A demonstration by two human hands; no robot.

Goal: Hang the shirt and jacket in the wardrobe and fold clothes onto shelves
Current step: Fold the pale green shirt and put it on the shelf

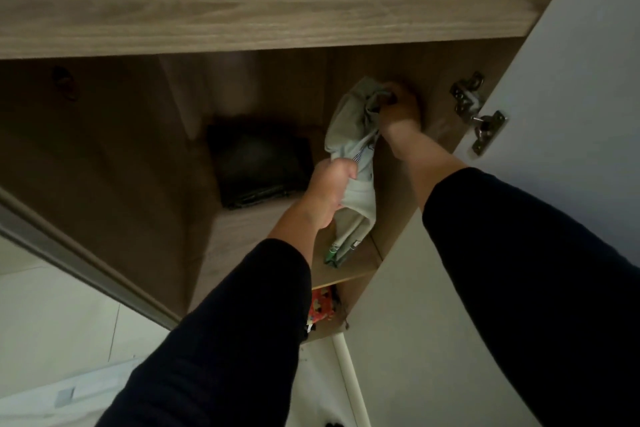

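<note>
My left hand [329, 192] and right hand [398, 107], fingers clamped on the pale garment [349, 135], lower it onto the shelf [349, 272] at 3 o'clock of the dark folded stack [259, 166], keeping it bundled.

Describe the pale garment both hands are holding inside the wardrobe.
The garment is a soft, pale grey-green cloth, bunched and crumpled rather than folded flat. It hangs lengthwise in the right side of the lower compartment, close to the side wall. The right hand grips its upper end; the left hand grips its middle. A small checked patch shows near the left grip, and green trim at the bottom end, which rests on the shelf. A dark folded pile lies apart, to its left.
</note>
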